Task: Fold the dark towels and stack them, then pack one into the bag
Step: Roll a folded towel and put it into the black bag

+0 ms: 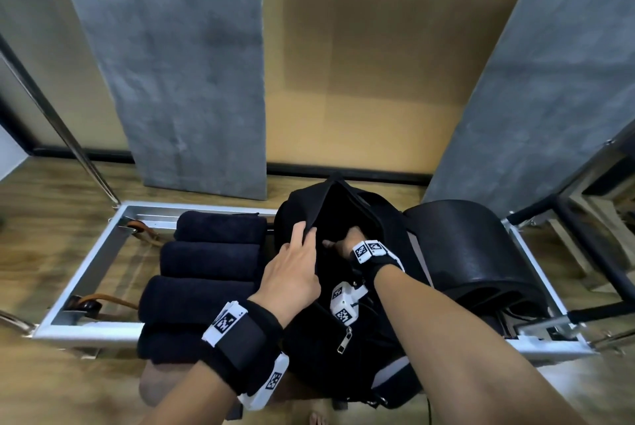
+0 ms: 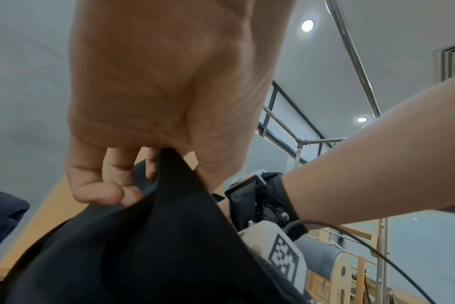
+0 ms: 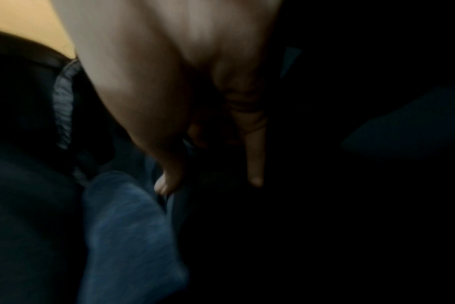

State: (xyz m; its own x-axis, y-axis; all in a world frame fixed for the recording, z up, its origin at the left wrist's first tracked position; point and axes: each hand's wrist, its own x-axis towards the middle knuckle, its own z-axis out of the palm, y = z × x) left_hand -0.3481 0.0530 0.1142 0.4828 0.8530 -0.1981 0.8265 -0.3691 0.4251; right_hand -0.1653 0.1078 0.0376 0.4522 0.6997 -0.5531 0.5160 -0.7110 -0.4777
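Pinching the backpack (image 1: 347, 287) rim, the left hand (image 1: 292, 275) keeps its mouth wide so the right hand (image 1: 343, 241) can push a dark towel (image 3: 127, 236) inside; its grip is unclear.

Premises: a Pilates or exercise studio. A metal-framed reformer bed (image 1: 86, 259) lies on wood-look flooring, a black padded barrel (image 1: 470, 252) at its right. The left wrist view shows chrome tower poles (image 2: 351, 55), a wooden ladder barrel (image 2: 335, 273) at far right, and recessed ceiling lights (image 2: 307, 25).
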